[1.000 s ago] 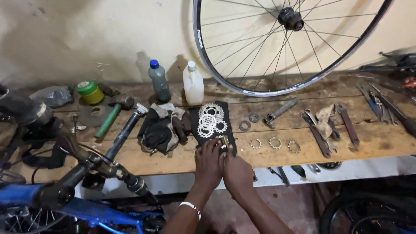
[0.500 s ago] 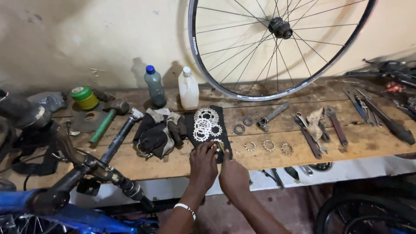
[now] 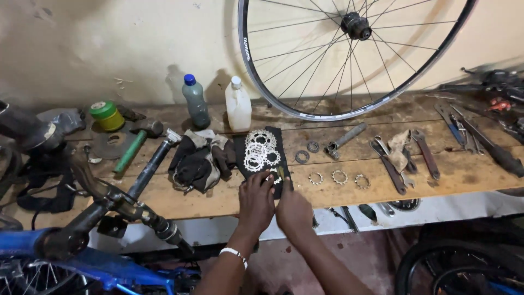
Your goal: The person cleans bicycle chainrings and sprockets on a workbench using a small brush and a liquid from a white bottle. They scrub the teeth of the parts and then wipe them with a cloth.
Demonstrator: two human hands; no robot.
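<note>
Both my hands meet at the front edge of a wooden workbench (image 3: 218,199). My left hand (image 3: 255,201) rests on the near end of a black cloth (image 3: 278,141) that carries several silver cassette sprockets (image 3: 261,149). My right hand (image 3: 293,210) sits right beside it and pinches a small thin piece (image 3: 281,173) that sticks up from the fingers over the cloth's near corner. Three small loose sprockets (image 3: 339,177) lie in a row just right of my hands.
A bicycle wheel (image 3: 355,54) leans on the wall behind. Two plastic bottles (image 3: 238,105), a green-handled hammer (image 3: 134,145), a rag pile (image 3: 199,158), spacer rings (image 3: 307,151) and wrenches (image 3: 406,155) lie on the bench. A blue bike's handlebar (image 3: 103,202) juts in at left.
The view has shifted slightly to the right. My two hands stay together at the cloth's near end, with small finger movements around the thin piece.
</note>
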